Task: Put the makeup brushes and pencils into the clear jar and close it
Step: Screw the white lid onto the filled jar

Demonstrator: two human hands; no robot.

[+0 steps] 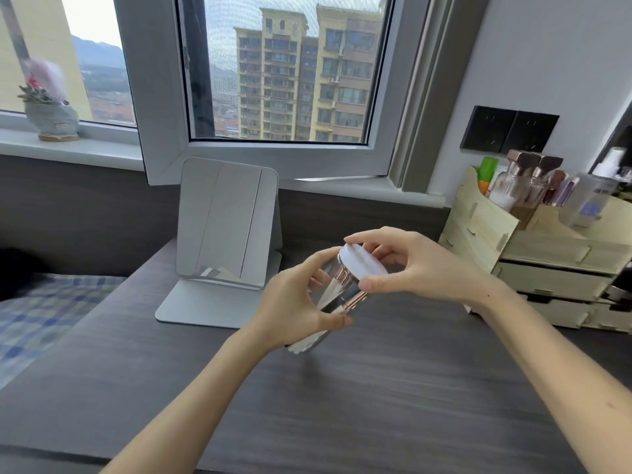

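A clear jar [333,297] is held tilted above the dark wooden desk [376,405], its top leaning to the right. Inside it I see makeup brushes [347,289] with white handles and rose-gold ferrules. My left hand [294,302] wraps around the jar's body. My right hand [407,265] grips the white round lid [364,263], which sits on the jar's mouth. The jar's base is partly hidden behind my left wrist.
A folding grey mirror stand [225,241] stands behind the jar. A wooden drawer organizer [533,261] with bottles on top fills the right side. A plaid bed cover [44,313] lies to the left. A potted plant [51,111] rests on the windowsill.
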